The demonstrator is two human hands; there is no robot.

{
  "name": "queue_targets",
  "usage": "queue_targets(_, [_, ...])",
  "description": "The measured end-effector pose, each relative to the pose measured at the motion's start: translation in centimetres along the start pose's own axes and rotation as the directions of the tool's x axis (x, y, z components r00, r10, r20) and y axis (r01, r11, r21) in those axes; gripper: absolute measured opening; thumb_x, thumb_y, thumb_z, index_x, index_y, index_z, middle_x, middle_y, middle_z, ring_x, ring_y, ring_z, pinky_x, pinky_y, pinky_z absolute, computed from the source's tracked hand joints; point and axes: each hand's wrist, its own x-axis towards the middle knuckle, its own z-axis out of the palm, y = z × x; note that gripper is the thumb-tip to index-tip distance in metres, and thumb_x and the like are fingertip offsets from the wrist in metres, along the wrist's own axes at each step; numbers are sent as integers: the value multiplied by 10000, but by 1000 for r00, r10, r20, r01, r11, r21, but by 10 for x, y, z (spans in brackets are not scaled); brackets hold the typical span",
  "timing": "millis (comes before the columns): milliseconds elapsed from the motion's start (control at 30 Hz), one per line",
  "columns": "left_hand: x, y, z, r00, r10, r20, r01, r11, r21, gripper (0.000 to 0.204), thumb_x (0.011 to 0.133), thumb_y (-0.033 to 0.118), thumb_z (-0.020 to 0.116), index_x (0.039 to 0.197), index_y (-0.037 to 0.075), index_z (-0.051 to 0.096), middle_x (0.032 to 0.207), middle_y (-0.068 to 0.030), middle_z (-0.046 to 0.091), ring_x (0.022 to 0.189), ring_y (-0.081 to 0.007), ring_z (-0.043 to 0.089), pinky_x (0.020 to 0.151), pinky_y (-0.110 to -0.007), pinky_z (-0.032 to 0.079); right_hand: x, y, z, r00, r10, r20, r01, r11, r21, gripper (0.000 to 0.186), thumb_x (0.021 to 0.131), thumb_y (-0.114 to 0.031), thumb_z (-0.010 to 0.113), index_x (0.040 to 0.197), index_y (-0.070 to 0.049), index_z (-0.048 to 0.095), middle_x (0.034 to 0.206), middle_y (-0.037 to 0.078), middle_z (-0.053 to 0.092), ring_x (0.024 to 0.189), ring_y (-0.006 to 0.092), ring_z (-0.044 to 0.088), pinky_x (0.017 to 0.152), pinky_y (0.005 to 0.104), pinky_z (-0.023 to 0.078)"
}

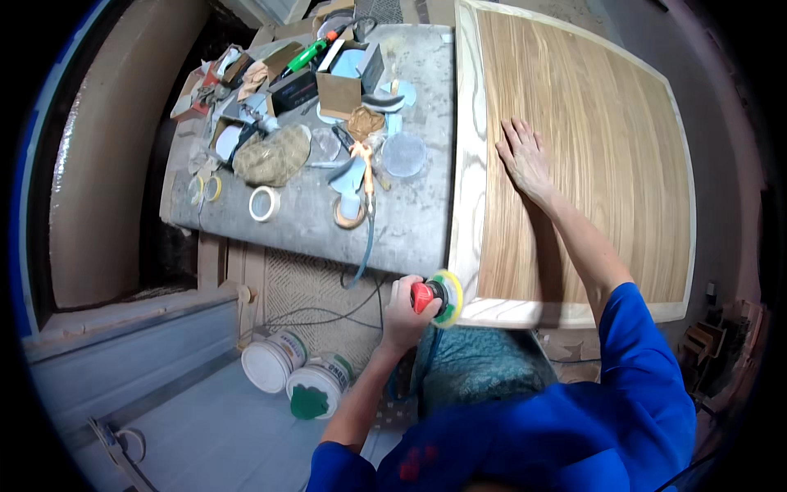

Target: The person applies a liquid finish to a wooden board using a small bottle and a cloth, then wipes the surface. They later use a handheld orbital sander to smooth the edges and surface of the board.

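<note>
My left hand [404, 316] is wrapped round the red and black body of a round orbital sander [436, 298]. The sander is tilted on edge, its yellow and green pad facing the near left corner of a wooden panel [598, 164]; whether the pad touches the edge I cannot tell. The panel has brown vertical grain and a pale wood frame. Flat on its left part lies my right hand [526, 160], fingers spread and holding nothing. A blue hose [428, 357] hangs down beneath the sander.
Left of the panel stands a grey worktable [320, 221] with sanding discs [403, 155], tape rolls [264, 203], an air blow gun [366, 176], a cloth bundle [272, 156] and open boxes [340, 90]. Two white buckets [266, 366] stand on the floor, near dark cables [328, 316].
</note>
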Motion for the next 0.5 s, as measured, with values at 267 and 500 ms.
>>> queue_targets(267, [224, 18, 24, 994, 104, -14, -105, 991, -81, 535, 874, 272, 781, 1296, 68, 523, 1200, -233, 600, 1113, -474, 597, 949, -519, 500, 121, 27, -4, 987, 159, 29, -157, 985, -66, 682, 1065, -552, 380, 1630, -176, 307, 1699, 101, 269, 1579, 321, 197, 1271, 522, 149])
queue_targets(500, [477, 67, 36, 988, 154, 7, -154, 988, 5, 501, 872, 367, 742, 1245, 101, 541, 1165, -258, 609, 1073, -482, 609, 917, -547, 503, 129, 14, -24, 986, 158, 49, -155, 987, -50, 691, 1048, -508, 434, 1623, -143, 312, 1687, 122, 285, 1562, 343, 223, 1262, 541, 145])
